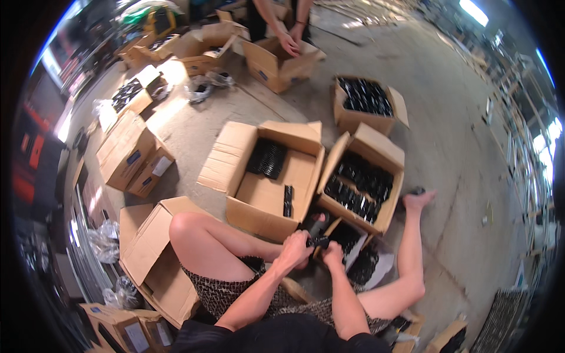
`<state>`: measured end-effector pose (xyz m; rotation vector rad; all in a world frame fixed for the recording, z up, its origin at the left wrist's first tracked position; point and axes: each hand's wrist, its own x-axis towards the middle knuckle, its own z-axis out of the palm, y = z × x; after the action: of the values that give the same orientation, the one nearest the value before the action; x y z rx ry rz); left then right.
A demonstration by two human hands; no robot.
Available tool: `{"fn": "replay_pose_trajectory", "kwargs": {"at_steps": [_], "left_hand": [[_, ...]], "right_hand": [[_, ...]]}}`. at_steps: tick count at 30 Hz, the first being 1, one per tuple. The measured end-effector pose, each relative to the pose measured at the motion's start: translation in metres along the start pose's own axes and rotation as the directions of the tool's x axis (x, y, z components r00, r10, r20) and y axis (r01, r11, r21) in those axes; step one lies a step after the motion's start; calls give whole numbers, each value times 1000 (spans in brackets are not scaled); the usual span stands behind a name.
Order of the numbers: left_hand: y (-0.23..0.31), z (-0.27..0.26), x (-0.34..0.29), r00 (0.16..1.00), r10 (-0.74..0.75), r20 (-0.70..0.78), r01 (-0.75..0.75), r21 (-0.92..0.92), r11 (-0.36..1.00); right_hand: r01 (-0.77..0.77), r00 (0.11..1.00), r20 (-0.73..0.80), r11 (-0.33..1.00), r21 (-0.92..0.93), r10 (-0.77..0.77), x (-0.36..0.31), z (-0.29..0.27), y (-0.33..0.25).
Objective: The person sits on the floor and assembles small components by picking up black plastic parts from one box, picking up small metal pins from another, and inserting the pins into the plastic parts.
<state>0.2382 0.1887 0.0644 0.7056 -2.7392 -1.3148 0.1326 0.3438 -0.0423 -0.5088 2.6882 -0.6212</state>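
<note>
hands (295, 248) near open box edge (268, 220)

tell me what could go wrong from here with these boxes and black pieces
The small black item between the hands might slip and get lost among the black pieces nearby. The left leg is close to the big open box, so a bump could disturb the stack inside.

At lower centre, the left hand (296, 247) and right hand (333, 254) partly hide a black piece (320, 242) — too small to make out. The top edge cuts off a co-worker (271, 16) above the forearms; red-and-dark clutter (36, 154) at far left is blurred.
</note>
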Motion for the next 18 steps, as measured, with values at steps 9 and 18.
{"fn": "replay_pose_trajectory", "kwargs": {"at_steps": [9, 18], "left_hand": [[14, -9, -10, 992, 125, 30, -126, 72, 989], [29, -14, -15, 966, 257, -33, -253, 84, 964]], "right_hand": [[302, 950, -109, 779, 549, -292, -41, -140, -51], [579, 814, -300, 734, 354, -497, -45, -118, -74]]}}
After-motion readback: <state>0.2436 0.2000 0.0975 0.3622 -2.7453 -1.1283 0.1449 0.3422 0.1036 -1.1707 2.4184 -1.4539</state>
